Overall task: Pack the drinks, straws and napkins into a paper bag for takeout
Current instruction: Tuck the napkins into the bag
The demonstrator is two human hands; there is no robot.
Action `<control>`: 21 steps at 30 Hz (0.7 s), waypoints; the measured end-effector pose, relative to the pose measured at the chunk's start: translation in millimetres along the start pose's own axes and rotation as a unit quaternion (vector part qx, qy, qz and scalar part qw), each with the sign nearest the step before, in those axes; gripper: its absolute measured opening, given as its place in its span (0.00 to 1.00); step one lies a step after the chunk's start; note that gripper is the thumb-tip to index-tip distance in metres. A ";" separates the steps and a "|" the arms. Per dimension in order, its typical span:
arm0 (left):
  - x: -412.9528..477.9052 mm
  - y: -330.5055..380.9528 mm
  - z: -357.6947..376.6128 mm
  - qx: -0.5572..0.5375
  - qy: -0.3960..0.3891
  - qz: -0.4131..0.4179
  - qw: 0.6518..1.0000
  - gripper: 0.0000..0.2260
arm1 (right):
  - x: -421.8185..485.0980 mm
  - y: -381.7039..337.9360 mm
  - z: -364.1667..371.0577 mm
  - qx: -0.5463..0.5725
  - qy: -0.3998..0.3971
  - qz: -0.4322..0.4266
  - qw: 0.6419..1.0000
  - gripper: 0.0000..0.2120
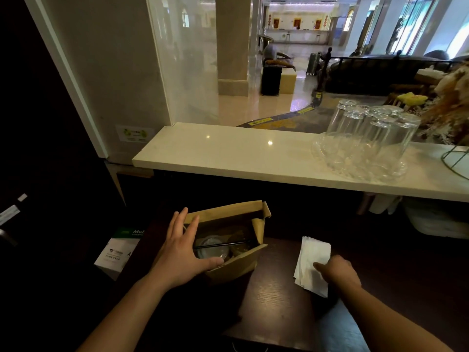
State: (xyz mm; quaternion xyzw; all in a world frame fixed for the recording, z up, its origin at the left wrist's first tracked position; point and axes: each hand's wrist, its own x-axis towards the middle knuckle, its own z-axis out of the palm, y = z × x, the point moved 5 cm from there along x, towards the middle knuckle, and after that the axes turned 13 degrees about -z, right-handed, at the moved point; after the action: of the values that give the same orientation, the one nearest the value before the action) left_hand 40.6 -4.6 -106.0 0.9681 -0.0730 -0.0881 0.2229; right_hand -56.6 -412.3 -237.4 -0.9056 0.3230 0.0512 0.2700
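Note:
A brown paper bag [237, 266] stands open on the dark wooden counter. Inside it I see the clear lids of drink cups [212, 246] with a black straw [223, 244] lying across them. My left hand [182, 252] rests on the bag's left rim, fingers spread, thumb on the near edge. A stack of white napkins [313, 262] lies on the counter to the right of the bag. My right hand [337, 271] lies on the napkins' near right side with its fingers curled on them; the stack is flat on the counter.
A white stone ledge [228, 153] runs above the counter. On it a clear tray [355, 163] holds several upturned glasses. A white printed box [116, 252] sits left of the bag. Dried flowers and a wire basket [456, 161] are at the far right.

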 end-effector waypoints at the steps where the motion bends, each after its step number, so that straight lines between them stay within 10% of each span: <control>1: 0.3 -0.8 0.7 0.002 0.002 0.000 1.000 0.60 | -0.9 -0.9 2.5 0.009 -0.005 -0.002 1.000 0.25; 15: 2.0 -6.4 3.5 0.028 0.011 -0.004 1.000 0.61 | 9.1 6.6 27.2 0.324 0.065 0.122 0.936 0.09; 21: 0.7 -6.6 2.1 0.018 0.000 -0.005 1.000 0.61 | -1.1 -37.3 -25.2 0.343 0.142 -0.042 0.928 0.03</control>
State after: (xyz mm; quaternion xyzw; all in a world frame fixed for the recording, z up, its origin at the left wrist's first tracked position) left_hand 41.4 0.3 -110.9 0.9722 -0.0698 -0.0876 0.2055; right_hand -36.7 -400.7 -198.8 -0.7683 0.3174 -0.2036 0.5172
